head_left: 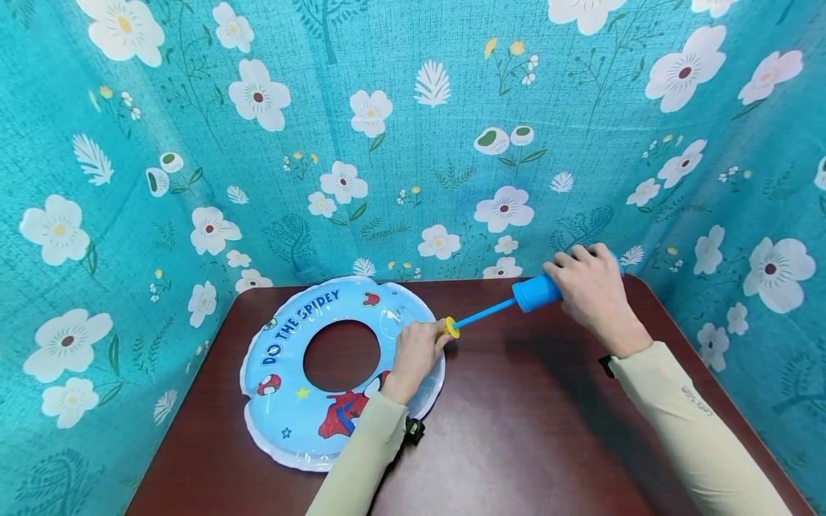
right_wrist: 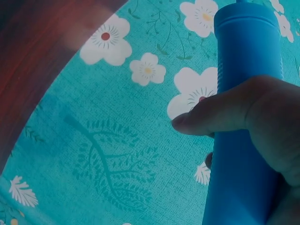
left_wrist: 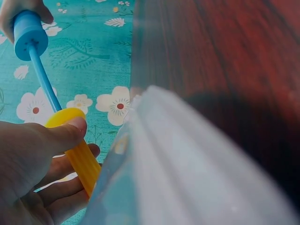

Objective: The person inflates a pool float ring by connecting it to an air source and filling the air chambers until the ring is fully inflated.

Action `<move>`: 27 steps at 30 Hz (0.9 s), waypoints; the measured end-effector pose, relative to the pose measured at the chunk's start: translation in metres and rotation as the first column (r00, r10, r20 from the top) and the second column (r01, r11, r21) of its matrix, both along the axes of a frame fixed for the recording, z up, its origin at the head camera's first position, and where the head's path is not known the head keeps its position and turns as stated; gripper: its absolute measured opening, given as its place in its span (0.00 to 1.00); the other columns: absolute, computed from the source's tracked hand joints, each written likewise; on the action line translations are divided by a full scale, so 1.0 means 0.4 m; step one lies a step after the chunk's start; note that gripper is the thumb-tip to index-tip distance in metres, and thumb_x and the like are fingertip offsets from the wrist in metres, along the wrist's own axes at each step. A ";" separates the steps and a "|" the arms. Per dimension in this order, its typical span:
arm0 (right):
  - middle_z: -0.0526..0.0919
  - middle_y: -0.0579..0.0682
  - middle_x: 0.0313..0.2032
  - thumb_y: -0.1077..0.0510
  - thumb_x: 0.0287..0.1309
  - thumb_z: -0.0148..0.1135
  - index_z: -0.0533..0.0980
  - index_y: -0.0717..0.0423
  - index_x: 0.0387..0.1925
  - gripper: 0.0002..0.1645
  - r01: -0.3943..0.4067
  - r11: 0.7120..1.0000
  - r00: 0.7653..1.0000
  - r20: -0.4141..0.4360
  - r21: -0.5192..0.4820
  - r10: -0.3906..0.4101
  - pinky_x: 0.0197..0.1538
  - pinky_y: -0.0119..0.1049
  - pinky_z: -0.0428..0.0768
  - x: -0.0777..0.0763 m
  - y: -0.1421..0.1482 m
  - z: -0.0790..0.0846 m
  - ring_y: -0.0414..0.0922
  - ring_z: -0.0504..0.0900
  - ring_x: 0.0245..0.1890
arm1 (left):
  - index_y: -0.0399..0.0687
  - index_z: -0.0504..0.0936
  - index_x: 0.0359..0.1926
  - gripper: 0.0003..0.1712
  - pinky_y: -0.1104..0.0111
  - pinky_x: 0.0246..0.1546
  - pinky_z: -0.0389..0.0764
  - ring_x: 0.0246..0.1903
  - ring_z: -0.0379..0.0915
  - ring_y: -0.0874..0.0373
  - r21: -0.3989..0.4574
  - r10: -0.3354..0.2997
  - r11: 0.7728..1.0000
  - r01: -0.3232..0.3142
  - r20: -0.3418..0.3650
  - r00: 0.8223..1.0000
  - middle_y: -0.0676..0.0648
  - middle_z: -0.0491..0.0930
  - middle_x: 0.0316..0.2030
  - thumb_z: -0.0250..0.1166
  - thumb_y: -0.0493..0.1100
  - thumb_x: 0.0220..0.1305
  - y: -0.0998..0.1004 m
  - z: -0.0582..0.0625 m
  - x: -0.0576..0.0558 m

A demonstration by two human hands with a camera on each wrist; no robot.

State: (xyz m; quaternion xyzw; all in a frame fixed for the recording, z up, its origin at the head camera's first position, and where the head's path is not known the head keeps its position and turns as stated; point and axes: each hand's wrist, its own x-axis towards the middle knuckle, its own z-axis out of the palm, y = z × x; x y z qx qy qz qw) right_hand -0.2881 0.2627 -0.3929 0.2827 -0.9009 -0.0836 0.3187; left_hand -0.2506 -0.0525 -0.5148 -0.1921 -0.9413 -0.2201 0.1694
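A light blue inflatable swim ring [head_left: 277, 419] with a cartoon figure and "DO THE SPIDEY" lettering lies on the table. At its right side my left hand [head_left: 416, 351] holds the yellow ribbed end [left_wrist: 84, 168] of a blue hand pump, thumb against the yellow flange [left_wrist: 65, 117]. Where the yellow end meets the ring is hidden. A thin blue rod [head_left: 485, 313] runs from the flange to the pump's thick blue barrel [head_left: 535, 294]. My right hand [head_left: 594, 294] grips that barrel, raised above the table's back right, with the rod drawn well out.
The dark reddish-brown table [head_left: 516, 430] has rounded back corners. A teal floral curtain [head_left: 413, 143] hangs round its back and sides. Black straps with small devices [head_left: 414, 430] sit at the wrists.
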 end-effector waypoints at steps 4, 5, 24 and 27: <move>0.88 0.60 0.36 0.67 0.34 0.85 0.85 0.58 0.37 0.23 -0.026 1.000 0.999 -0.038 -0.003 0.026 0.47 0.60 0.78 -0.001 -0.027 -0.015 0.60 0.83 0.38 | 0.55 0.91 0.45 0.10 0.72 0.21 0.70 0.20 0.77 0.58 -0.023 0.012 1.000 -0.013 -0.007 1.000 0.52 0.88 0.26 0.69 0.53 0.73 -0.006 0.000 -0.003; 0.88 0.60 0.35 0.67 0.36 0.84 0.85 0.58 0.37 0.21 -0.029 1.000 0.999 -0.042 0.000 0.029 0.47 0.59 0.78 -0.002 -0.036 -0.021 0.60 0.83 0.38 | 0.55 0.91 0.45 0.10 0.72 0.21 0.70 0.20 0.77 0.58 -0.026 0.012 1.000 -0.013 -0.009 1.000 0.52 0.87 0.25 0.69 0.53 0.73 -0.007 -0.001 -0.004; 0.90 0.54 0.40 0.59 0.50 0.85 0.87 0.53 0.41 0.16 -0.023 0.998 0.999 0.036 0.055 0.021 0.50 0.54 0.78 0.021 -0.244 -0.169 0.55 0.84 0.43 | 0.55 0.92 0.47 0.11 0.68 0.22 0.78 0.25 0.84 0.53 -0.029 -0.002 1.000 0.002 -0.006 1.000 0.51 0.87 0.25 0.70 0.53 0.72 -0.002 -0.004 0.000; 0.89 0.54 0.40 0.58 0.46 0.87 0.87 0.53 0.41 0.20 -0.039 0.998 0.998 0.048 0.052 0.036 0.49 0.54 0.77 0.021 -0.251 -0.177 0.55 0.83 0.42 | 0.55 0.92 0.49 0.12 0.69 0.21 0.78 0.24 0.83 0.54 -0.033 0.003 0.999 -0.003 -0.008 1.000 0.51 0.86 0.24 0.71 0.53 0.72 -0.002 -0.002 0.000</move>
